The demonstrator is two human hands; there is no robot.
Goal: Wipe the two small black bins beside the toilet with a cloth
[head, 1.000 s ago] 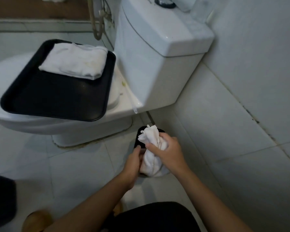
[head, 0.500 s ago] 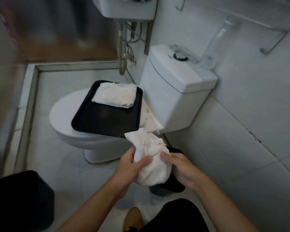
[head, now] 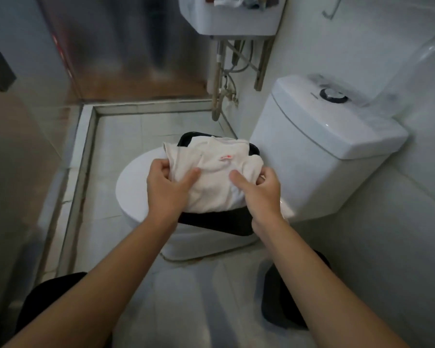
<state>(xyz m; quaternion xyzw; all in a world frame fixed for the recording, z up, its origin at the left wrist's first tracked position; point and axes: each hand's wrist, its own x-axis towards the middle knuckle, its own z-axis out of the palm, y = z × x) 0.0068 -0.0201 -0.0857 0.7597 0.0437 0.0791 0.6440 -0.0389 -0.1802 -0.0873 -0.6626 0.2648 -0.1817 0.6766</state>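
1. A white cloth [head: 216,177] is gripped by the left hand [head: 165,187] and the right hand [head: 259,194] above a black tray [head: 216,223].
2. One black bin [head: 274,297] is seen on the floor beside the toilet [head: 319,151]; another [head: 43,297] stands at lower left.

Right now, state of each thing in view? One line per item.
Cloth: bunched, held up over the tray, both hands gripping it.
Left hand: pinching the cloth's left side.
Right hand: pinching the cloth's right side.
Black tray: on the closed toilet lid, mostly hidden by the cloth.
Small black bin: on the floor by the toilet, untouched.
Toilet: lid down.
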